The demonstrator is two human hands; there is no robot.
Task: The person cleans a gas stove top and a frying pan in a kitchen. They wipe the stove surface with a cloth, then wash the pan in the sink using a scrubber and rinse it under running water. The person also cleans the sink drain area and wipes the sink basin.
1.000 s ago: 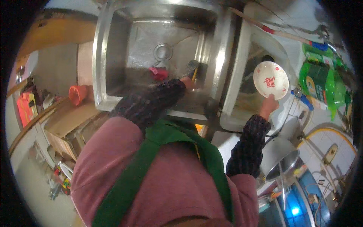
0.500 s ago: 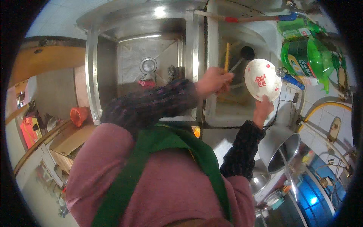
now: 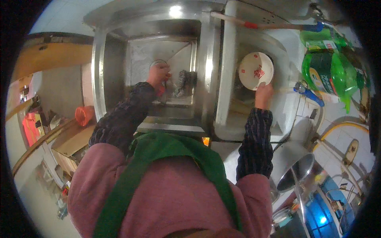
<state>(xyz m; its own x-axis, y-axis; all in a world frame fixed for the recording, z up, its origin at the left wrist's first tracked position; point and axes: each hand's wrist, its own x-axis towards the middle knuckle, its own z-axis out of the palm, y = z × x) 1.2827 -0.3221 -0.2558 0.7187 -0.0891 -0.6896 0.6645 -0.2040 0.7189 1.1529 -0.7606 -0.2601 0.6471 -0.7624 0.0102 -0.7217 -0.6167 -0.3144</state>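
Observation:
My right hand (image 3: 264,96) grips the near edge of a round white plate (image 3: 251,70) with red markings. The plate is held up over the white basin (image 3: 224,85) on the right and covers part of its inside. Over in the metal sink (image 3: 205,79) on the left, my left hand (image 3: 159,74) is by the drain, its fingers curled together. Whatever is in them, if anything, is too small to make out. Close by this hand is a small red piece (image 3: 161,91), partly covered. A grey wire scrubber (image 3: 183,77) sits to its right.
A stick with red and blue parts (image 3: 270,26) spans the basin's far side. Green plastic bottles (image 3: 329,73) and a blue-handled tool (image 3: 308,95) lie to the right. A metal pot (image 3: 295,170) stands at the near right, and an orange container (image 3: 83,116) at the left.
My left hand has moved left, from over the white basin into the metal sink. My right hand has shifted the plate a little left and away from me.

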